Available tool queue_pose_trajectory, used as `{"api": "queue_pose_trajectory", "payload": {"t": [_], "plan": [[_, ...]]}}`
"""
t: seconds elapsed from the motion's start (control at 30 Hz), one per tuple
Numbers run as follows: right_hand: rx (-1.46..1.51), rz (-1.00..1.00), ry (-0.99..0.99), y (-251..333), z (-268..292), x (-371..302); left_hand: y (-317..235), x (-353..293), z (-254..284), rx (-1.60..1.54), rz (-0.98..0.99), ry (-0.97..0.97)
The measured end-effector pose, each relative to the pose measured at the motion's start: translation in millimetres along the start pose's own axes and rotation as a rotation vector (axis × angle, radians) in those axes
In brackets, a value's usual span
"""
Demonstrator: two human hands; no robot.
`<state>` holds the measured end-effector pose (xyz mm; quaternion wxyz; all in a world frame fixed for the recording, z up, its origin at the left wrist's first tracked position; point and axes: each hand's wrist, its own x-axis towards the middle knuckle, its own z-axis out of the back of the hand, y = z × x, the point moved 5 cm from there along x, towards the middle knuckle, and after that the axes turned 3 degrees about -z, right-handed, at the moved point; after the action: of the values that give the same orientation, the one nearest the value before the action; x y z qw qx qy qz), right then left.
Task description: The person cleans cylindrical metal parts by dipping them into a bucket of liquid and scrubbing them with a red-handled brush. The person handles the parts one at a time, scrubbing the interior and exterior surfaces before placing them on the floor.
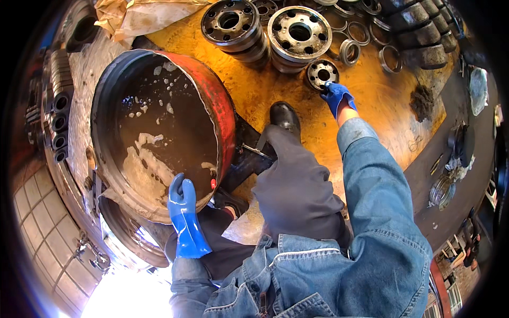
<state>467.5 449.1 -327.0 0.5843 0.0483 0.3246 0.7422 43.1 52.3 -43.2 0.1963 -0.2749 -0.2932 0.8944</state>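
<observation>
Upper centre, the right hand [338, 98] grips a metal wheel [324, 65] by its edge, probably for purchase; lower left, the left hand [183, 200], narrow, seemingly empty, overlaps the drum [218, 95].

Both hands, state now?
Left hand: at rim of red drum, nothing visibly held, closure unclear.
Right hand: on edge of small holed metal disc; grip unclear.

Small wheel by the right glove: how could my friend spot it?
Start at the big red tub, then look right to two stacks of large wheels. Beside the right-hand stack, the blue-gloved right hand touches the small wheel. It's smaller than the stacked wheels and, unlike the thin rings, has holes around its middle one.
</observation>
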Motion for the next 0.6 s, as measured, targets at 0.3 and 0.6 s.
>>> {"api": "queue_pose_trajectory", "payload": {"t": [0.3,0.6], "plan": [[0.988,-0.294,0.174,11,44,-26,22,8,-6,-0.051,-0.128,-0.070],[0.462,0.351,0.510,371,199,-110,19,13,2,0.236,-0.216,-0.223]]}}
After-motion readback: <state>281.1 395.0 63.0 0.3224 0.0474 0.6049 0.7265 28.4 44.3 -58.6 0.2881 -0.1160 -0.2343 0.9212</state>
